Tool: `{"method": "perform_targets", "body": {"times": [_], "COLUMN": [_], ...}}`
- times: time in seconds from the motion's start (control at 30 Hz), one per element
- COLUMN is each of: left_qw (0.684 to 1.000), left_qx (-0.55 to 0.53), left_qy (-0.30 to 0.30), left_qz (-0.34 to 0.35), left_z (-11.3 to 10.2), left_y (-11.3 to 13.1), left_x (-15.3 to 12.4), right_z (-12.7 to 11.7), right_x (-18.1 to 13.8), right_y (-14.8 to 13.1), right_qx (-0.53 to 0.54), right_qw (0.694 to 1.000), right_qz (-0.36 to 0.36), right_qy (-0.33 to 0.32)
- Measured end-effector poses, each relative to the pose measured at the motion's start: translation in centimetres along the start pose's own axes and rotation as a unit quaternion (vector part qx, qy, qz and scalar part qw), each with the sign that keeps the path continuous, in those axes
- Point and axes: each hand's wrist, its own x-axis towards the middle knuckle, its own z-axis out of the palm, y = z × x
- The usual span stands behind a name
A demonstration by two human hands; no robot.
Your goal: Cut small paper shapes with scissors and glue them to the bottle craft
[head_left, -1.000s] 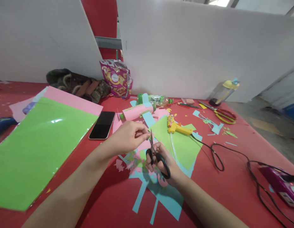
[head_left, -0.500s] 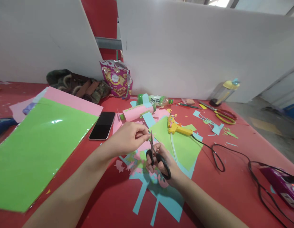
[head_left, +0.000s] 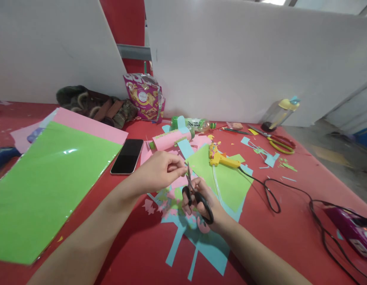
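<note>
My right hand (head_left: 199, 198) is closed around the black handles of a pair of scissors (head_left: 204, 206), whose blades point up and away from me. Beside the blade tips, my left hand (head_left: 165, 170) is pinched; whatever sits between its fingertips is too small to make out. Below both hands lie pink paper stars (head_left: 149, 206) and green and pink scraps on light blue paper (head_left: 213, 253). A green paper sheet (head_left: 231, 184) lies just beyond my right hand, with a yellow glue gun (head_left: 223, 160) resting on it.
A phone (head_left: 127, 156) and a large green sheet in clear wrap (head_left: 58, 190) lie left. Farther back are a pink paper roll (head_left: 171, 139), green bottle (head_left: 191, 124) and snack bag (head_left: 144, 97). Red-handled scissors (head_left: 280, 143), a clear cup (head_left: 280, 114) and a purple power strip (head_left: 352, 229) stand right.
Hardly anything differs. Both hands and the scissors keep almost the same place, and the whole view has shifted very slightly.
</note>
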Motion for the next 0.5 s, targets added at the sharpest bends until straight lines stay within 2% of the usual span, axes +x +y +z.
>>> {"method": "perform_targets", "body": {"times": [0.5], "left_qw": [1.0], "left_qx": [-0.008], "left_qy": [0.002], "left_qz": [-0.02], "left_z": [0.05], "left_y": [0.07], "left_x": [-0.03], "right_z": [0.12], "right_x": [-0.05], "right_y": [-0.13], "right_qx": [0.021], "right_qw": [1.0], "right_qz": [0.008], "right_qy": [0.001]}}
